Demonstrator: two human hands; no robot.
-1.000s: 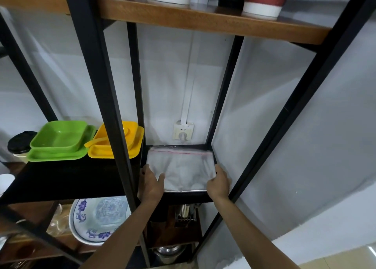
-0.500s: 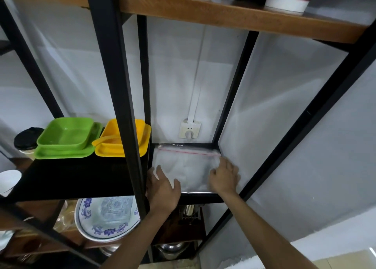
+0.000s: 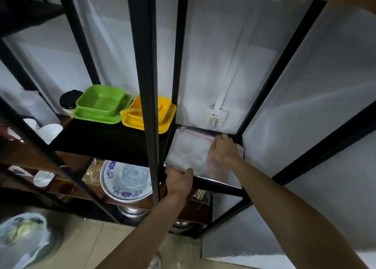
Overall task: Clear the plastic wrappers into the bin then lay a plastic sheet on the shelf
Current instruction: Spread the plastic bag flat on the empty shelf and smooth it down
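Observation:
A clear plastic sheet [image 3: 189, 150] with a red zip line along its far edge lies flat on the small black-framed shelf [image 3: 219, 184] at the right of the rack. My right hand [image 3: 223, 149] rests palm down on the sheet's right half, fingers spread toward the back. My left hand [image 3: 179, 179] sits at the shelf's front left corner, fingers curled over the sheet's near edge; whether it pinches the sheet is unclear. A bin lined with a pale bag [image 3: 24, 240] stands on the floor at the lower left.
A green tray stack [image 3: 101, 104] and a yellow tray [image 3: 148, 114] sit on the black shelf to the left. A black upright post [image 3: 148, 85] crosses in front. A blue-patterned plate [image 3: 126, 179] lies below. A wall socket [image 3: 215, 116] is behind the sheet.
My right hand slid farther back across the sheet; my left hand drew back to the front left edge. The view dropped, bringing the floor and bin into sight.

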